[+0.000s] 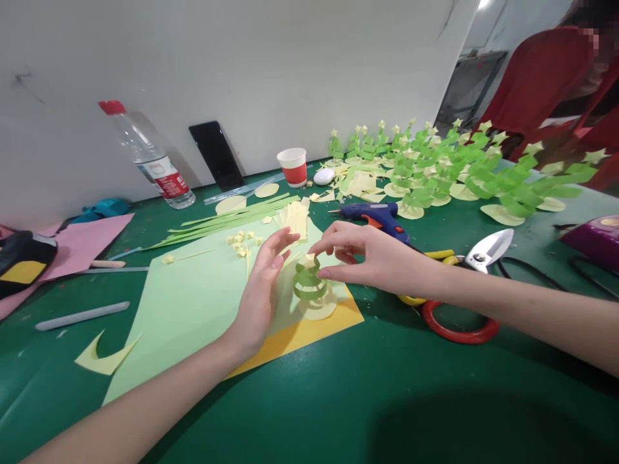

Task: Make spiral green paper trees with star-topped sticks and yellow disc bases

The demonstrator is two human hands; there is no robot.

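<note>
A small paper tree (pixel 309 289), made of a green spiral strip, stands upright on a round pale-yellow base (pixel 319 308). Its pale paper star is partly covered by fingers. My right hand (pixel 365 258) reaches in from the right, thumb and index finger apart close around the tree's upper part; whether they touch it is hard to make out. On the tree's left side, my left hand (pixel 261 290) is upright with its fingers spread, holding nothing. Beneath lie a light-green sheet (pixel 193 316) and a yellow-orange sheet (pixel 290 341).
Many finished-looking paper trees (pixel 435 161) crowd the back right. A blue glue gun (pixel 374 211), pruning shears (pixel 483 251) and a red-handled tool (pixel 461 328) lie right. Behind are a bottle (pixel 155 161), phone (pixel 216 154), paper cup (pixel 293 167) and green strips (pixel 227 219).
</note>
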